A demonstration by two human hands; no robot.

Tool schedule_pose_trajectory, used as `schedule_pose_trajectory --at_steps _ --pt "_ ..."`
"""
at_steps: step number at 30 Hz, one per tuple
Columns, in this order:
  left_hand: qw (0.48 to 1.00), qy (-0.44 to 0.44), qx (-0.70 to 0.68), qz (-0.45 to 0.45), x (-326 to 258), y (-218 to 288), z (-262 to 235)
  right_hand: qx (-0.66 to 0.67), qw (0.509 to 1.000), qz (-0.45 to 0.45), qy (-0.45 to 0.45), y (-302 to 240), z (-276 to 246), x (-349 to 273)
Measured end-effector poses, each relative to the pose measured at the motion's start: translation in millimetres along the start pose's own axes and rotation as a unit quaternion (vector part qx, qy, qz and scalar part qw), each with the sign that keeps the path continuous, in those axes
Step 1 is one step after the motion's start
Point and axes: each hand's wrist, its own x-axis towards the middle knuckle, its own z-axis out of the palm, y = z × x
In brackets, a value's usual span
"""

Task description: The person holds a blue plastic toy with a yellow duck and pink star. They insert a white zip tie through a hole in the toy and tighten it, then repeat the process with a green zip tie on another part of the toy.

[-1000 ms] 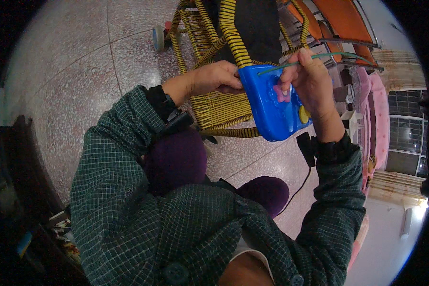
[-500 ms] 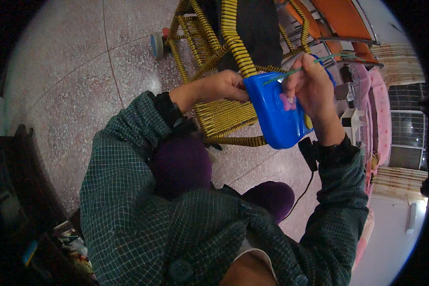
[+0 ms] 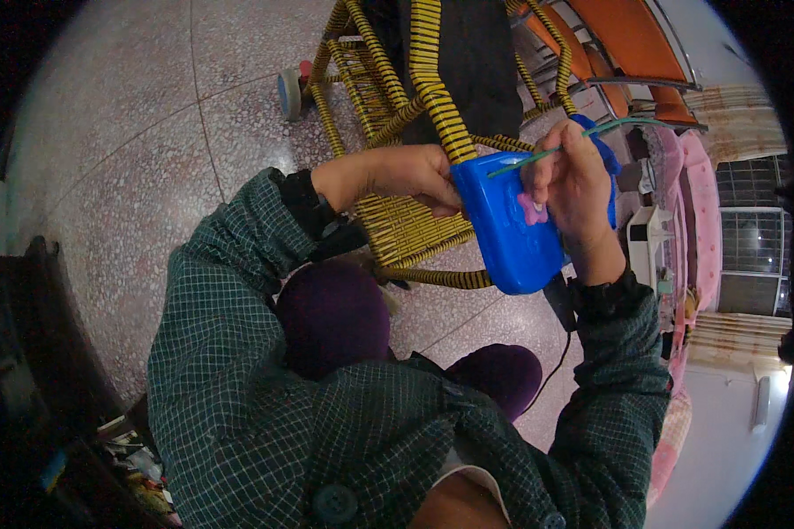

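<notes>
A blue plastic tray [image 3: 513, 251] with a pink flower-shaped piece [image 3: 531, 208] sits against a stroller frame [image 3: 437, 79] wrapped in yellow and black strips. At the tray's left edge my left hand [image 3: 419, 176] is closed, its fingers curled against the rim and the fingertips partly hidden. Over the right part of the tray, my right hand [image 3: 578, 181] pinches a thin green strip [image 3: 516, 166]. One short end of the strip lies over the tray's upper left corner. Its longer end trails off to the right past my fingers.
Below the tray is the stroller's woven yellow seat [image 3: 406, 229]. A small wheel [image 3: 289, 94] shows at the upper left. Orange chairs [image 3: 640, 44] stand at the far right, near a pink padded piece [image 3: 701, 203]. My purple-covered knees [image 3: 335, 317] are close in front.
The tray and both hands have shifted slightly down in view. The right hand still pinches the green strip, whose long end now stretches farther right.
</notes>
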Motion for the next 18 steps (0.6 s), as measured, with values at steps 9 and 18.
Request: schedule_pose_trajectory --at_steps 9,18 --pt "0.993 0.010 0.019 0.119 12.8 -24.0 4.4 0.034 0.999 -0.020 -0.008 4.5 -3.5 -2.1" --pt "0.992 0.025 0.013 0.125 11.7 -27.3 3.8 0.018 1.000 -0.021 0.008 4.8 -3.2 -5.7"
